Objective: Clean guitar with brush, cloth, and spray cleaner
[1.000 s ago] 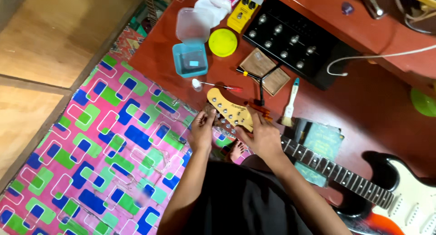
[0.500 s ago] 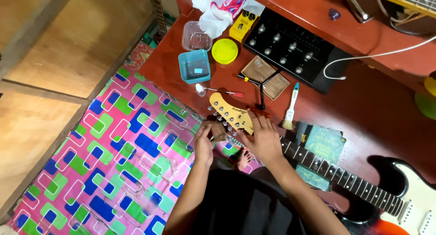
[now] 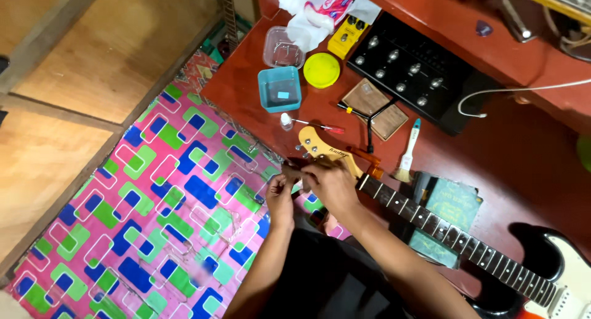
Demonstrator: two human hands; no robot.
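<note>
An electric guitar lies across the red table, with its pale wooden headstock (image 3: 320,148) pointing up-left. Its dark neck (image 3: 431,223) runs down-right to the black and white body (image 3: 557,276). My right hand (image 3: 329,183) is closed over the lower end of the headstock by the tuning pegs. My left hand (image 3: 280,193) sits just left of it, fingers pinched together near a small dark part (image 3: 292,167) at the headstock's edge. What the left fingers grip is too small to make out.
Beyond the headstock are a red-handled screwdriver (image 3: 320,127), a small white bottle (image 3: 285,121), a blue tub (image 3: 279,89), a clear tub (image 3: 283,48), a yellow lid (image 3: 321,69), a black pedal board (image 3: 412,79) and a brush (image 3: 407,153). A patterned mat (image 3: 160,202) covers the floor at left.
The view has drifted slightly. Both hands stay at the headstock, with the left hand a little lower and closer to the right.
</note>
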